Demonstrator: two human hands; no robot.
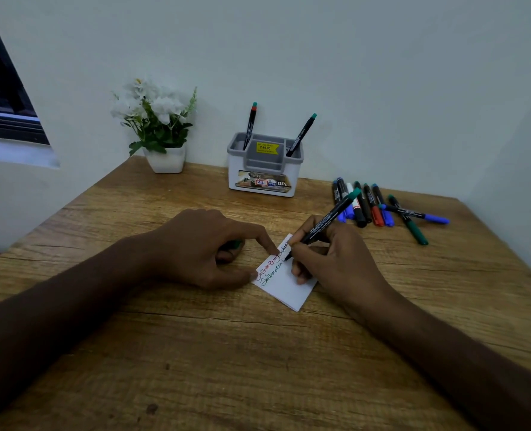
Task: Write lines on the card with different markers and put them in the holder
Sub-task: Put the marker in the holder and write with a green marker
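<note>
The right hand (329,259) is pinching a green marker (326,220), its tip touching the card (284,286) at mid-desk. The left hand (202,247) is pinning the card's left edge with forefinger and thumb, other fingers curling round a green cap (234,244). The holder (264,164) is standing at the far edge, loose markers (379,206) lying toward the far right corner.

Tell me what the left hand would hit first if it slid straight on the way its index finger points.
The left hand points its index finger right, onto the card. Going straight on, it would first meet the green marker tip and the right hand holding it. Depth looks shared, both low on the table.
</note>
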